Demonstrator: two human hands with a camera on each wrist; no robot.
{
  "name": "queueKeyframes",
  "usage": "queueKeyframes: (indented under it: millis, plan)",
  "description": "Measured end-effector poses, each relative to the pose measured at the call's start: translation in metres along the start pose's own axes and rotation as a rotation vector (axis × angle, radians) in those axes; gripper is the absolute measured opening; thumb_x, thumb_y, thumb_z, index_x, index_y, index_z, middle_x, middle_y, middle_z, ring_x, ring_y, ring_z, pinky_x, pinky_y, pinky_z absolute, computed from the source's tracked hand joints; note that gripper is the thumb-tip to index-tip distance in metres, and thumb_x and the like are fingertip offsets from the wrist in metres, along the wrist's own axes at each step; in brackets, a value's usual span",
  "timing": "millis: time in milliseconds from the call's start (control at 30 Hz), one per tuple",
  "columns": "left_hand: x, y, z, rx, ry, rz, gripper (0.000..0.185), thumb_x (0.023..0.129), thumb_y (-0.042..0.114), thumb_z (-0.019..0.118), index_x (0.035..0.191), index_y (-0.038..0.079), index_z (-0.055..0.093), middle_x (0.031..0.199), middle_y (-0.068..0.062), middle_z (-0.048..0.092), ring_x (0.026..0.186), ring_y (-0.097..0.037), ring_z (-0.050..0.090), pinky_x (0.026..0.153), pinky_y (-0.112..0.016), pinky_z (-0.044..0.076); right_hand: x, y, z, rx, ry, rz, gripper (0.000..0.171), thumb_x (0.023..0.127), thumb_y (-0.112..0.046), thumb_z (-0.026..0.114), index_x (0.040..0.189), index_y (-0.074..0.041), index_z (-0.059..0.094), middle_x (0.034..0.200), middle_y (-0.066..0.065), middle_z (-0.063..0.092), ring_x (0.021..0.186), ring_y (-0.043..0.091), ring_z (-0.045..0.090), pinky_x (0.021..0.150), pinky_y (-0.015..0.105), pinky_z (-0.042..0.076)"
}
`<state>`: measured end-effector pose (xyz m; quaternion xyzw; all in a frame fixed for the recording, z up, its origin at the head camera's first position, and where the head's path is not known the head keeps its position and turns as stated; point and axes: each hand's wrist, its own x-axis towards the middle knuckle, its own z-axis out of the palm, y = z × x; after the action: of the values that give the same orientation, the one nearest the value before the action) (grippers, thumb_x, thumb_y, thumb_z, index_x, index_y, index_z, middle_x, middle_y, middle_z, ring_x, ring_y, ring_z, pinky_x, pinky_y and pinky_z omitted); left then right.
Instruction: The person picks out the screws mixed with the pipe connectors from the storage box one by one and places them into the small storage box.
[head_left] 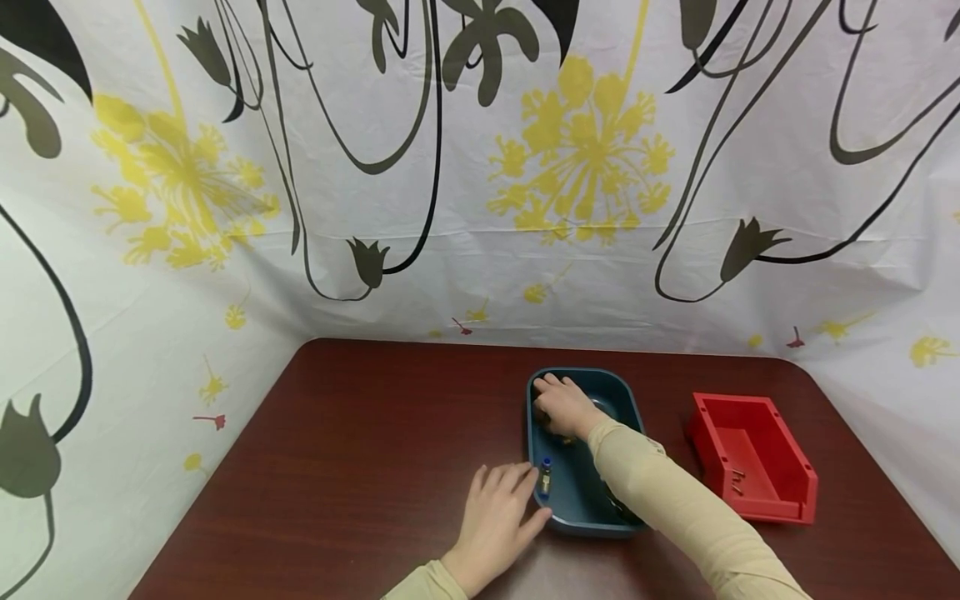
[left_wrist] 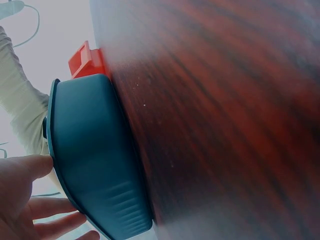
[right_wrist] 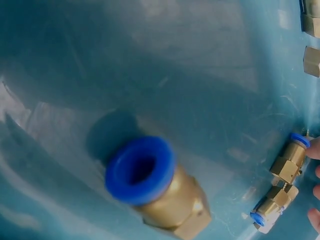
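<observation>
My left hand (head_left: 498, 521) lies against the near left side of a teal tray (head_left: 585, 527), fingers spread and fairly straight. In the left wrist view its thumb (left_wrist: 37, 166) and fingertips meet the tray's rim (left_wrist: 56, 160). Inside the far left part of the tray is my right hand (head_left: 564, 407), fingers bent downward and partly hidden. The right wrist view has fingertips (right_wrist: 314, 150) right at the blue collar of a brass fitting (right_wrist: 290, 162). Another brass fitting (right_wrist: 272, 205) lies beside it, and a larger-looking one (right_wrist: 167, 187) is close to the camera.
A red open-front bin (head_left: 757, 458) with several small screws (head_left: 738, 481) stands right of the tray. One blue-collared fitting (head_left: 546, 477) rests by the tray's left wall. More brass parts (right_wrist: 312, 61) show at the right wrist view's edge. A patterned cloth (head_left: 450, 208) hangs behind the brown table (head_left: 390, 433).
</observation>
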<state>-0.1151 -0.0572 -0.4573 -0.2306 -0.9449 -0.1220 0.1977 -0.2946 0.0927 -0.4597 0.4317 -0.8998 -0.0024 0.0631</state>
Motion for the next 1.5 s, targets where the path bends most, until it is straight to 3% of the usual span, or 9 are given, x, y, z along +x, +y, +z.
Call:
queueKeyframes:
  millis: [467, 733, 1000, 1267, 1500]
  plan:
    - [-0.0002, -0.0003, 0.0013, -0.001, -0.001, 0.0, 0.043, 0.079, 0.043, 0.061, 0.109, 0.013, 0.063, 0.113, 0.0, 0.054, 0.099, -0.02, 0.05, 0.082, -0.051, 0.037, 0.0018, 0.0, 0.0026, -0.104, -0.011, -0.024, 0.015, 0.071, -0.016, 0.071, 0.06, -0.019, 0.062, 0.086, 0.002, 0.047, 0.077, 0.02, 0.036, 0.064, 0.037, 0.037]
    - [0.0004, -0.0001, 0.0004, -0.006, 0.001, 0.001, 0.043, 0.08, 0.043, 0.06, 0.11, 0.013, 0.063, 0.113, -0.001, 0.054, 0.099, -0.02, 0.05, 0.082, -0.051, 0.037, 0.0005, -0.0035, -0.0013, -0.09, -0.01, -0.021, 0.017, 0.069, -0.017, 0.073, 0.058, -0.017, 0.061, 0.089, 0.003, 0.048, 0.079, 0.02, 0.038, 0.066, 0.038, 0.038]
    - [-0.0002, 0.0, 0.0015, 0.003, 0.006, 0.003, 0.043, 0.079, 0.043, 0.061, 0.11, 0.013, 0.063, 0.113, 0.0, 0.054, 0.099, -0.02, 0.05, 0.082, -0.051, 0.037, -0.002, -0.0046, -0.0044, 0.003, -0.033, -0.019, 0.028, 0.064, -0.016, 0.077, 0.052, -0.016, 0.052, 0.096, 0.01, 0.05, 0.085, 0.026, 0.041, 0.071, 0.045, 0.039]
    - [-0.0007, -0.0002, 0.0028, 0.002, 0.002, -0.003, 0.043, 0.08, 0.044, 0.06, 0.11, 0.013, 0.063, 0.114, 0.0, 0.053, 0.099, -0.02, 0.049, 0.082, -0.051, 0.036, 0.0018, -0.0029, 0.0021, -0.002, -0.137, 0.058, 0.022, 0.067, -0.023, 0.075, 0.056, -0.018, 0.057, 0.114, 0.01, 0.05, 0.101, 0.026, 0.042, 0.086, 0.048, 0.035]
    - [-0.0004, -0.0006, 0.003, 0.002, -0.003, -0.005, 0.043, 0.079, 0.044, 0.06, 0.111, 0.014, 0.062, 0.114, 0.0, 0.053, 0.1, -0.019, 0.049, 0.082, -0.051, 0.036, 0.0023, -0.0007, 0.0028, -0.037, -0.143, 0.046, 0.022, 0.067, -0.029, 0.075, 0.057, -0.018, 0.058, 0.104, 0.004, 0.047, 0.094, 0.022, 0.04, 0.081, 0.044, 0.038]
